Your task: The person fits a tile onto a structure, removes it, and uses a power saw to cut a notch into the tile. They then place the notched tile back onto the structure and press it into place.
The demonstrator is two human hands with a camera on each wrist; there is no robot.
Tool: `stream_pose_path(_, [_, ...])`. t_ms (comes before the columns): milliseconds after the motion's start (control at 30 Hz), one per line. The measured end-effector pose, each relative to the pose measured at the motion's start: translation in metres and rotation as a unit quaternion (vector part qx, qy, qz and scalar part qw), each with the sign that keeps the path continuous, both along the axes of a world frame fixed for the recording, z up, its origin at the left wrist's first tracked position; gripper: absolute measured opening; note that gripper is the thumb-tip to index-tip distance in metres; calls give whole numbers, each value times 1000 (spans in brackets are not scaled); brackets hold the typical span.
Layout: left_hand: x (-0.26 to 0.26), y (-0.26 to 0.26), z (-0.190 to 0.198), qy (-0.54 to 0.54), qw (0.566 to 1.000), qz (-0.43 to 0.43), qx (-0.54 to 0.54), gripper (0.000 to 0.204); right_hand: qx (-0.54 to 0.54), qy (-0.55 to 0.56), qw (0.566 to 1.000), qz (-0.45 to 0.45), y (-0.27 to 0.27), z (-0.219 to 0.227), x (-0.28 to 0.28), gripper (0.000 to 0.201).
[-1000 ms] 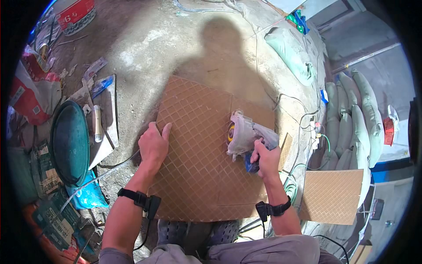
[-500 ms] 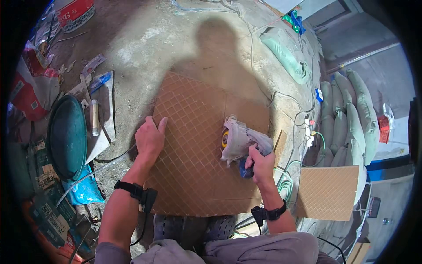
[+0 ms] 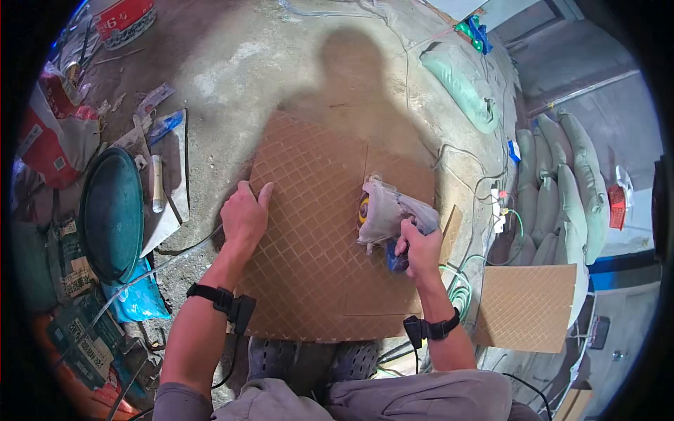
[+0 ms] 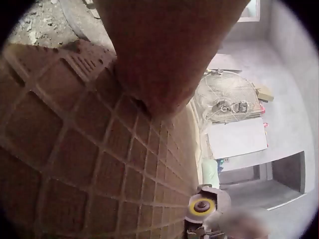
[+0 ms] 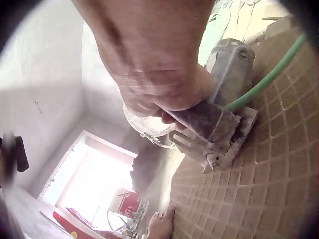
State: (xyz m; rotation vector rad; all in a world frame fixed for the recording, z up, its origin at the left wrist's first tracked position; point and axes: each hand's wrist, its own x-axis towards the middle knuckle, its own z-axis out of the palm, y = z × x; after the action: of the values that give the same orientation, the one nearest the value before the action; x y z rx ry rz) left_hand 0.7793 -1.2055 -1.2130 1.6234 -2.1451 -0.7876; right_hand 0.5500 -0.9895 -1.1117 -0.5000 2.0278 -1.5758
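A large brown tile [image 3: 302, 231] lies ridged side up before the person, over the shoes. At its left edge, my left hand [image 3: 244, 216] grips it with the thumb on top; the other fingers are partly hidden over the side. My right hand [image 3: 423, 251] holds a handheld tile saw [image 3: 390, 210] by its blue handle, low over the right part of the tile. Dusty plastic wraps the saw's body, and its round yellow blade [image 4: 202, 206] shows in the left wrist view. A green hose [image 5: 271, 74] runs to the saw in the right wrist view.
To the left lie a dark green basin [image 3: 112, 214], a tool with a pale handle [image 3: 156, 184] and bags [image 3: 88, 344]. On the right are a smaller tile piece [image 3: 526, 309], cables and a power strip [image 3: 499, 210], and stacked filled sacks [image 3: 562, 182].
The saw has shifted slightly toward the person along the tile. My left hand keeps its hold on the left edge. The head view has swayed a little.
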Motion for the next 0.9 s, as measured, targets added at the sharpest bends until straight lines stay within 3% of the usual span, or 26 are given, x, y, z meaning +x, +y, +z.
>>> stream_pose_path(900, [0, -1, -1, -17, 1000, -6, -10, 56, 2, -39, 999, -15, 48, 6, 34, 8])
